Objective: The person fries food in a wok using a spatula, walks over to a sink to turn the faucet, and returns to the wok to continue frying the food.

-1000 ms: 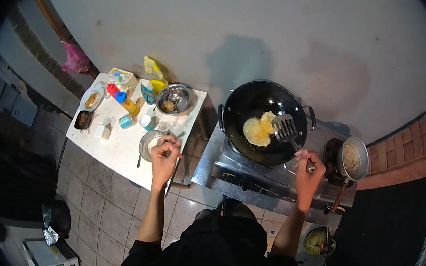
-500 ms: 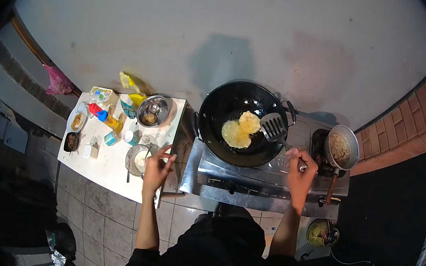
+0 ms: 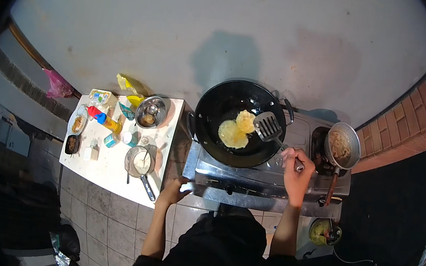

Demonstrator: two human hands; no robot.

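Observation:
My right hand (image 3: 298, 175) is wrapped around the handle of a slotted metal spatula (image 3: 268, 127). The spatula's blade is inside a black wok (image 3: 211, 146), at the right edge of two joined pieces of yellow frying food (image 3: 234, 133), which look like egg or batter. My left hand (image 3: 173, 190) hangs in the gap between the white table and the stove's front left corner, fingers partly bent and apart, with nothing visible in them. Nearest to it on the table is a clear bowl (image 3: 129, 164) of white batter with a black-handled utensil (image 3: 147, 187) across its rim.
A small saucepan (image 3: 358, 148) with food stands on the stove's (image 3: 296, 131) right burner. The white table (image 3: 107, 176) carries a steel bowl (image 3: 162, 112), squeeze bottles (image 3: 108, 120), a plate (image 3: 84, 114) and a dark dish (image 3: 72, 144). A pot (image 3: 320, 231) sits low at right.
My left hand has moved down and right, away from the batter bowl toward the stove's corner. The spatula has shifted slightly left in the view, along with the wok.

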